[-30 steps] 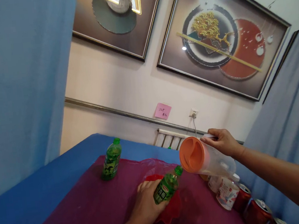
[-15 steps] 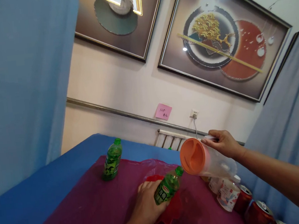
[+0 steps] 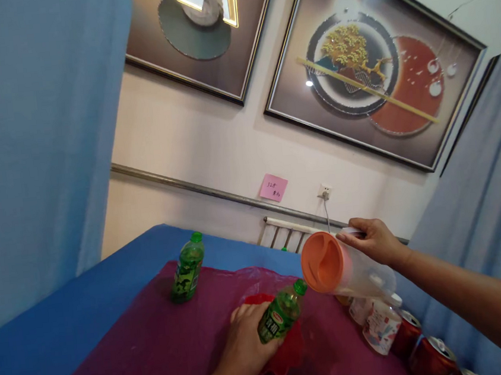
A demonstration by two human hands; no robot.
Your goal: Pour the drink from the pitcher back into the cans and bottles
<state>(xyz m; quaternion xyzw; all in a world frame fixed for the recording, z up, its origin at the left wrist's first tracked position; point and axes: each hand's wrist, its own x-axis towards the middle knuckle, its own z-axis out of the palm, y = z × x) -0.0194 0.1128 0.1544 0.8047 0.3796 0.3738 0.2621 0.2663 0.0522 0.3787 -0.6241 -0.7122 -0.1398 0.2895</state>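
In my left hand (image 3: 247, 338) is a green-capped drink bottle (image 3: 281, 312); the fingers and thumb close round its lower part, and it leans to the right. Just beneath it lies a red scalloped dish (image 3: 290, 350), partly covered by the hand and bottle. My right hand (image 3: 375, 239) grips the handle of a clear plastic pitcher (image 3: 367, 279). The pitcher is tipped on its side, its orange lid (image 3: 322, 262) facing left, above and to the right of the bottle cap. Whether liquid leaves the lid cannot be made out.
Another green bottle (image 3: 188, 268) stands upright on the purple sheet (image 3: 159, 340) at the left. Clear labelled bottles (image 3: 381, 326) and red cans (image 3: 432, 359) line the right side. Blue curtains (image 3: 44, 143) hang on both sides; a metal rail (image 3: 206, 191) crosses the wall behind.
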